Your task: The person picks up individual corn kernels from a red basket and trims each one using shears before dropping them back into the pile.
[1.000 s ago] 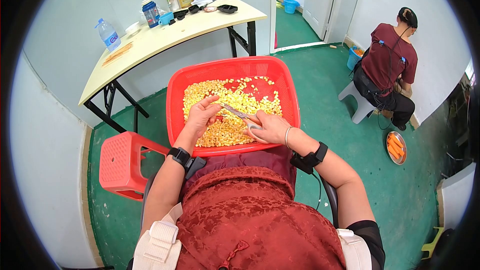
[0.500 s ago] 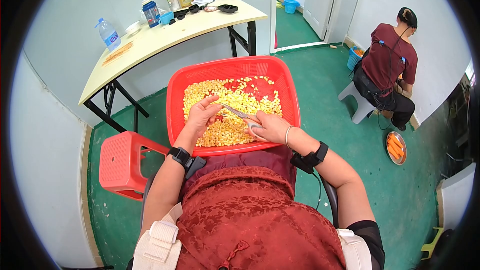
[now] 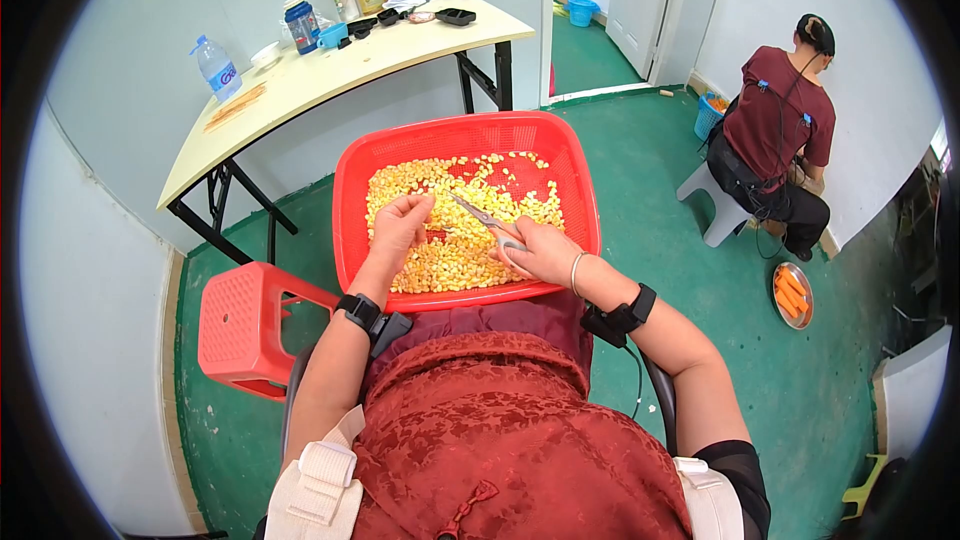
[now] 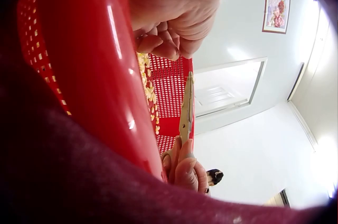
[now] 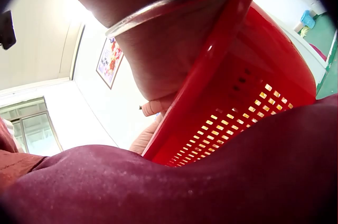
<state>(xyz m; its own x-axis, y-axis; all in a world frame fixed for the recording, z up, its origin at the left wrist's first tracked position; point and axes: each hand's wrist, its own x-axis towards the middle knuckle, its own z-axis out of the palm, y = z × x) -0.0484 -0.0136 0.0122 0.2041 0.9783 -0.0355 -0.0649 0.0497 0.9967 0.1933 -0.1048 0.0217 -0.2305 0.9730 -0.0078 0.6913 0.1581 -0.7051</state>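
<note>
My right hand grips grey-handled scissors over a red plastic basket of yellow corn kernels. The blades point toward the left hand and look slightly parted at the tips. Just left of those tips is my left hand, its fingers curled and the thumb drawn in to the fingertips. I cannot tell whether a small kernel sits between them. In the left wrist view, the curled fingers hang above the scissor blades, apart from them. The right wrist view mostly shows the basket's perforated side.
The basket rests at my lap. A red stool stands to the left. Beyond the basket, a table bears bottles and a cup. Another person sits at the right, near a metal bowl of carrots.
The left hand has drawn its fingers in and moved away from the scissor tips. The scissors have tilted slightly, and their tips now stand apart from the fingers. The basket has stayed in place.
</note>
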